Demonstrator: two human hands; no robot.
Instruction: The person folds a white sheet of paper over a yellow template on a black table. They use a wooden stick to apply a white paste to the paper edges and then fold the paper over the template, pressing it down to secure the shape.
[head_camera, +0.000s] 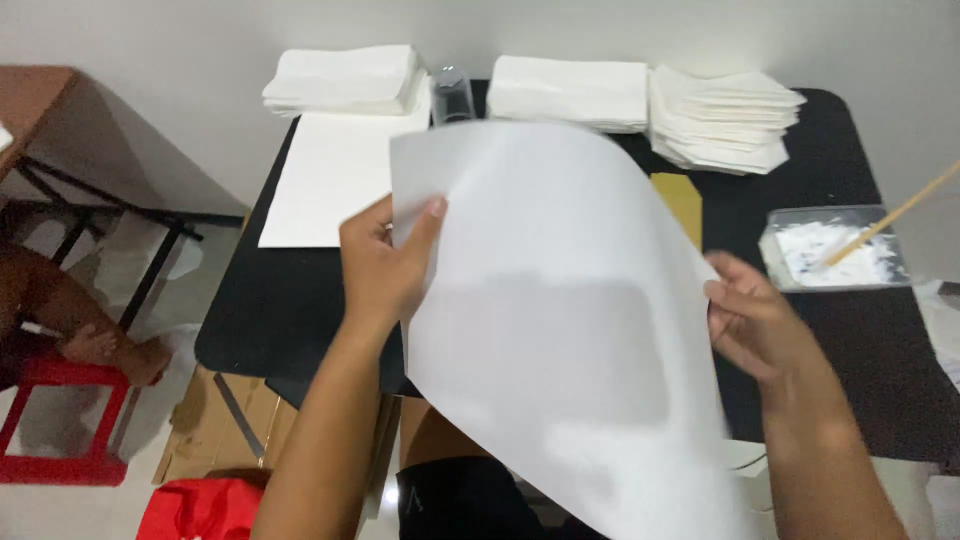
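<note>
I hold a large white sheet of paper (560, 330) up over the black table (270, 300), curved and tilted toward me. My left hand (385, 265) pinches its upper left edge, thumb on the front face. The right edge is gripped by my right hand (755, 320). The sheet hides much of the table's middle. A yellow-brown piece (682, 202) peeks out behind its upper right.
Stacks of folded white paper (345, 78) (570, 92) (722, 120) line the table's back edge, with a flat white sheet (335, 180) at the left. A clear tray of white paste (835, 250) with a wooden stick (895, 215) sits at right. A small clear container (452, 97) stands between stacks. Red stool (60, 420) and another person's foot (110, 350) are at left.
</note>
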